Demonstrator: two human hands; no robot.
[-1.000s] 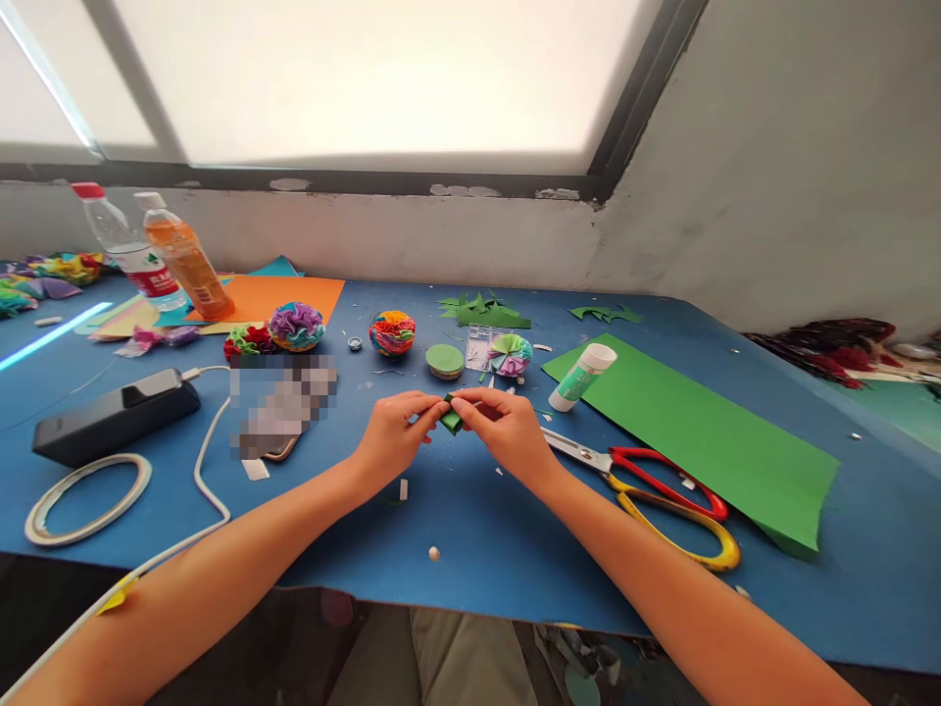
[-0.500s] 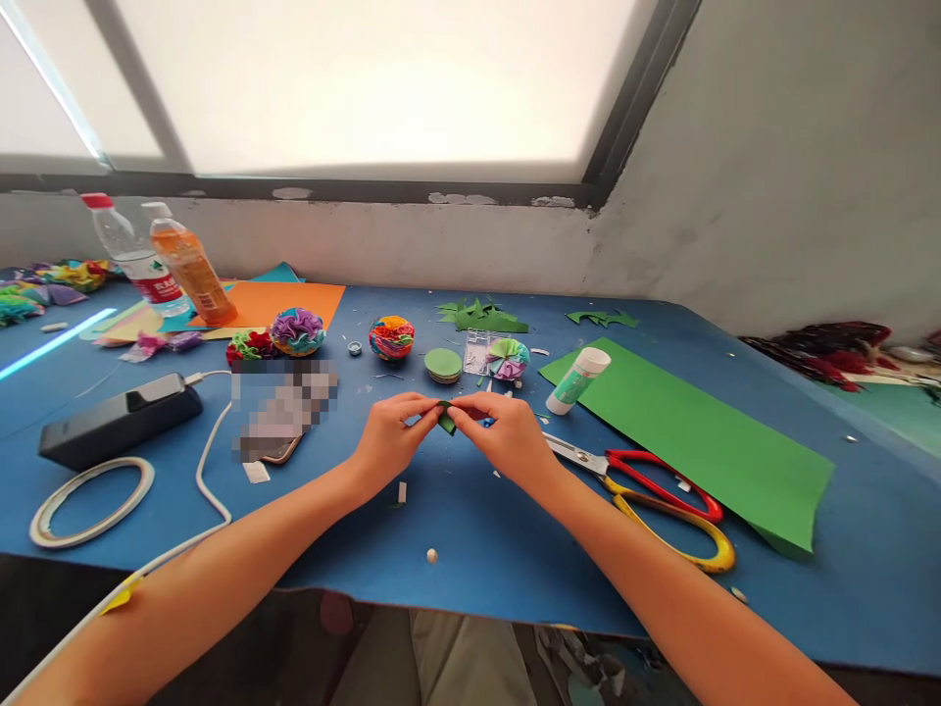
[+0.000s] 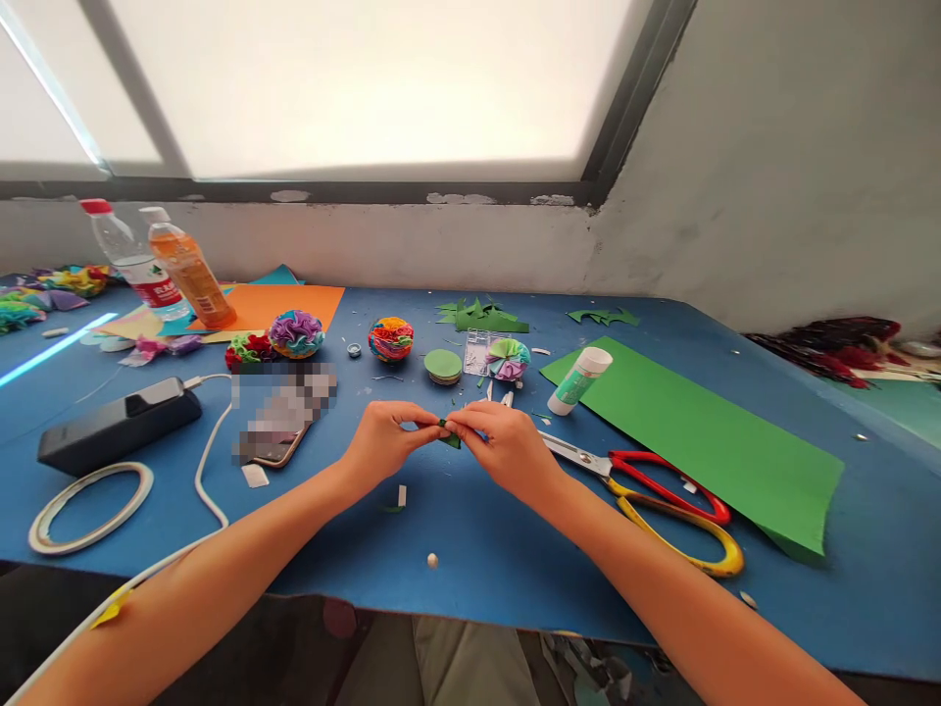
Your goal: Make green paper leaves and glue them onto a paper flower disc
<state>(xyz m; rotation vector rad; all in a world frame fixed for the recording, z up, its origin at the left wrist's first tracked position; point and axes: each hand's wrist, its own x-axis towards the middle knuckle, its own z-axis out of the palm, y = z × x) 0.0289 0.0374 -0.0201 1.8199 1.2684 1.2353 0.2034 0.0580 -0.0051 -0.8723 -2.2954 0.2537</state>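
Between my fingertips is a small piece of green paper (image 3: 451, 441), mostly covered by the fingers. My left hand (image 3: 387, 441) pinches its left side, and my right hand (image 3: 500, 446) pinches it from the right. Both hands are above the blue table (image 3: 507, 569). Just beyond them lies a stack of round green paper discs (image 3: 442, 365). Scissors with red and yellow handles (image 3: 632, 480) rest beside my right hand, partly behind the wrist. A glue stick (image 3: 580, 380) stands tilted behind the scissors.
A large green sheet (image 3: 706, 431) lies at the right. Colourful paper pompoms (image 3: 391, 339), green scraps (image 3: 485, 316) and an orange sheet (image 3: 286, 306) are at the back. Leftward are bottles (image 3: 192, 275), a phone (image 3: 286, 431), a black device (image 3: 122, 422), a cable (image 3: 210, 480) and a tape ring (image 3: 92, 508).
My hands have moved slightly toward me, and my right fingers now cover more of the green paper piece. The piece has turned, showing less of its face.
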